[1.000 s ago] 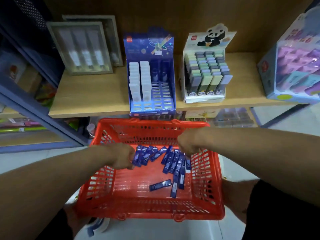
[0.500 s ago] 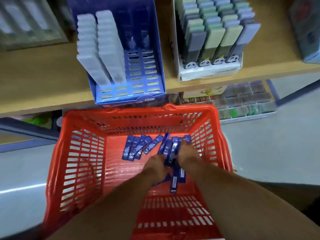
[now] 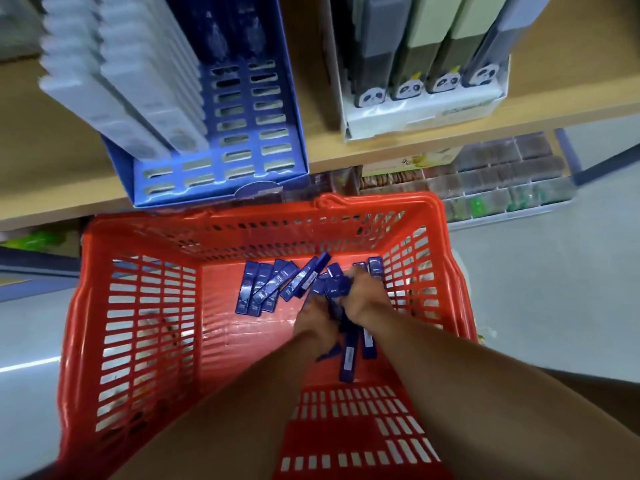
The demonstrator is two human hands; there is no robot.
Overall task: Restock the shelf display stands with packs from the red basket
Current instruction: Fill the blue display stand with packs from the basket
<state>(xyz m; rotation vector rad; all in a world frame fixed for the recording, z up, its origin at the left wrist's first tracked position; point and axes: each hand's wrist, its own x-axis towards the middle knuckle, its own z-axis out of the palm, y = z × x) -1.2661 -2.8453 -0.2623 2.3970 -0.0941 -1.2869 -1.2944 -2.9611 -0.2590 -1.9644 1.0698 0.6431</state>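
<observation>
The red basket (image 3: 138, 306) sits below the shelf with several slim dark blue packs (image 3: 266, 289) lying on its floor. Both my hands are down inside it, close together over the pile. My left hand (image 3: 317, 315) curls its fingers round a bunch of blue packs. My right hand (image 3: 363, 292) grips more packs from the same heap. Loose packs (image 3: 348, 358) lie under my wrists. On the shelf above stands the blue display stand (image 3: 252, 126), with white packs in its left columns and bare slots on its right.
A white panda display stand (image 3: 415, 112) full of grey and green packs stands right of the blue one on the wooden shelf (image 3: 52, 174). Below the shelf edge sit trays of small goods (image 3: 502, 181). Grey floor lies on both sides of the basket.
My head has leaned forward and down, so the basket and stands fill more of the view. Both hands dropped from the basket's rim into the pile and closed on packs.
</observation>
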